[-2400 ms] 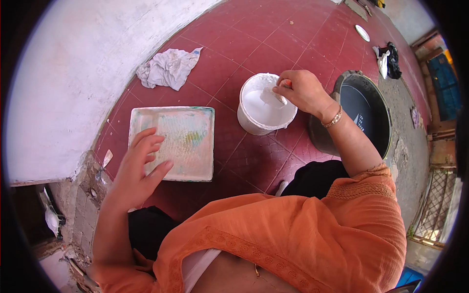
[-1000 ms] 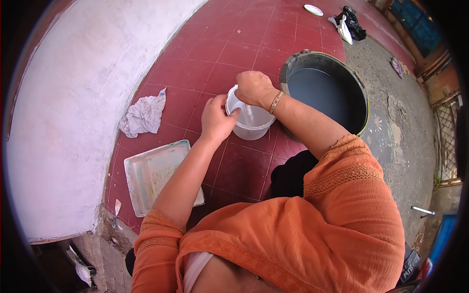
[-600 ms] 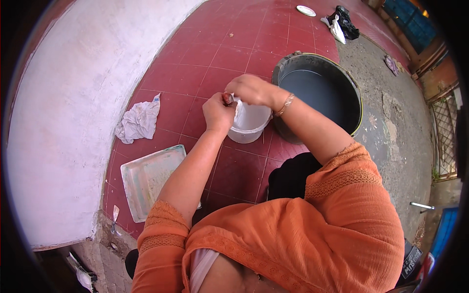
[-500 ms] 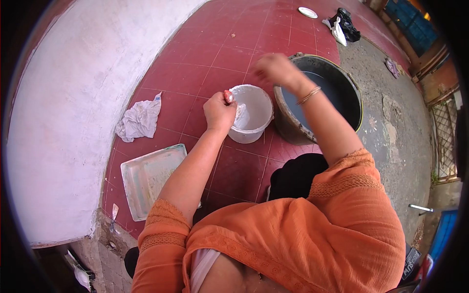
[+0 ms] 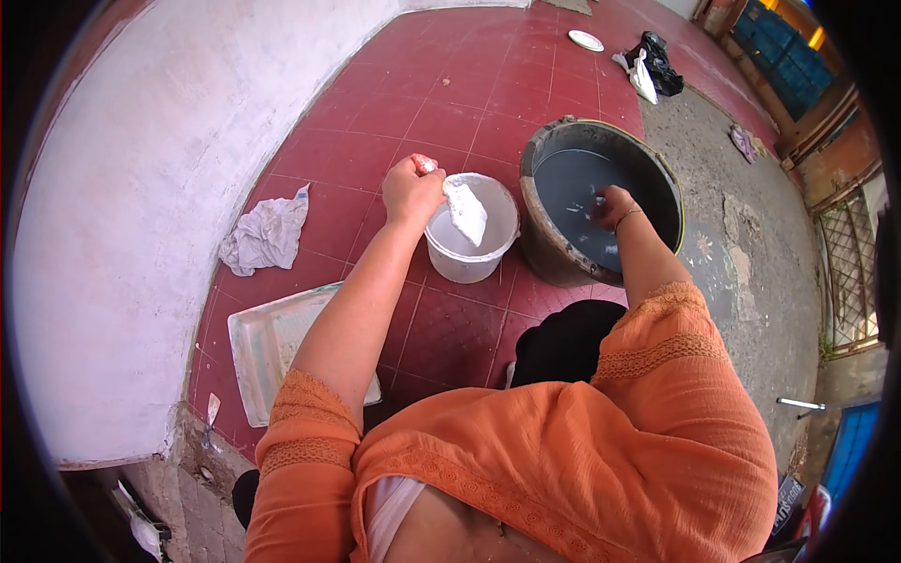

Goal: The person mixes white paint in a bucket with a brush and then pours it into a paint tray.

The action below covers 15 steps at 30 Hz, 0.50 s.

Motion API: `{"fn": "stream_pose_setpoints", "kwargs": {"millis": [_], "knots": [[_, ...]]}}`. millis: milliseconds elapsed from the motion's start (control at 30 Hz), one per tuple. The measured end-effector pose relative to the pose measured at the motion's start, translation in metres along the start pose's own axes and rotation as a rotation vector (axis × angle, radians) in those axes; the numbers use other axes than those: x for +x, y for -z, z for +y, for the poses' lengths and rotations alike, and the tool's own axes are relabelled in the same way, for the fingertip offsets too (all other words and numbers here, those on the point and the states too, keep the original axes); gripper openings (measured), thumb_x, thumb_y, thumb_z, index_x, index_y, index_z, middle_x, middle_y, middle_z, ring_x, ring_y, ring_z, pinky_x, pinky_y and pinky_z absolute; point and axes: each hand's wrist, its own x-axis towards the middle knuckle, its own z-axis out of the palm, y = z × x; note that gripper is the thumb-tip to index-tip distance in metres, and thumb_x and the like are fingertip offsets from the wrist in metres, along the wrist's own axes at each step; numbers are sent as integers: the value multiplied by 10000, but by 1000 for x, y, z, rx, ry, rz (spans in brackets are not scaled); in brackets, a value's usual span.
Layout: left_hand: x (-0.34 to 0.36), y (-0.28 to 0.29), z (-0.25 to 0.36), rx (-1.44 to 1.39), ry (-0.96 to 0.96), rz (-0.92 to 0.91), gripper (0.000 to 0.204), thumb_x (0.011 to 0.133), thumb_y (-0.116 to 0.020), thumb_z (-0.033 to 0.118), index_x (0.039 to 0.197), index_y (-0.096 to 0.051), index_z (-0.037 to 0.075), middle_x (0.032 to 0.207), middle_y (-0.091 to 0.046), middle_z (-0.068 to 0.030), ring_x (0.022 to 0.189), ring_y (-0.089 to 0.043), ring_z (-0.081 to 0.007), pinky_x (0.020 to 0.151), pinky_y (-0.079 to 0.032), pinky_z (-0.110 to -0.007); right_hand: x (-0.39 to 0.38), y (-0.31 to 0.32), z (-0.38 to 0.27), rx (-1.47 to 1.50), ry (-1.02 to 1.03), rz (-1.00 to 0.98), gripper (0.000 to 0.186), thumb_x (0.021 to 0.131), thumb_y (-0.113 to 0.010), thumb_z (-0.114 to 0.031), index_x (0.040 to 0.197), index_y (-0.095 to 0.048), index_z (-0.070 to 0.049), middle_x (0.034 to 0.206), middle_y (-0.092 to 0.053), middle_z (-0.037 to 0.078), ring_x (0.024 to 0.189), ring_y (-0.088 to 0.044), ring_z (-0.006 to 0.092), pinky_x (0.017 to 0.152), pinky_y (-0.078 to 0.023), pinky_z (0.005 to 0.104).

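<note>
My left hand [image 5: 413,197] grips a tool with a red handle [image 5: 424,163] and a flat white-coated head [image 5: 467,216], held over the white bucket [image 5: 462,269]. My right hand [image 5: 612,208] is down inside the large grey tub [image 5: 549,246], at the dark water, where small splashes show. Its fingertips are dark and hard to make out, so their grip is unclear. A shallow paint-stained tray [image 5: 265,336] lies on the red tiles, partly behind my left forearm.
A crumpled white cloth [image 5: 266,232] lies beside the white wall [image 5: 113,216]. Farther back are a white disc [image 5: 586,40] and black and white bags [image 5: 661,66]. A rough concrete strip [image 5: 741,310] runs along the right, near a metal grille [image 5: 849,272].
My right hand has left the white bucket and gone down right into the grey tub. My left hand has raised the tool, so its white head now shows above the bucket.
</note>
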Motion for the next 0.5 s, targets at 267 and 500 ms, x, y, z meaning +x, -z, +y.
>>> {"fn": "stream_pose_setpoints", "kwargs": {"millis": [267, 500], "knots": [[-2, 4, -9, -146, 163, 23, 142, 761, -594, 18, 877, -573, -62, 807, -596, -135, 613, -607, -149, 531, -558, -261, -57, -67, -37, 208, -263, -1122, 240, 886, -445, -110, 891, -561, 100, 893, -613, 216, 771, -634, 311, 706, -566, 365], [-5, 2, -8, -79, 114, 20, 149, 752, -603, 24, 872, -577, -61, 794, -601, -128, 610, -610, -161, 530, -555, -272, -165, -171, -23, -175, 123, -760, 260, 870, -473, -107, 893, -555, 139, 871, -604, 256, 803, -636, 364, 693, -567, 412]]}}
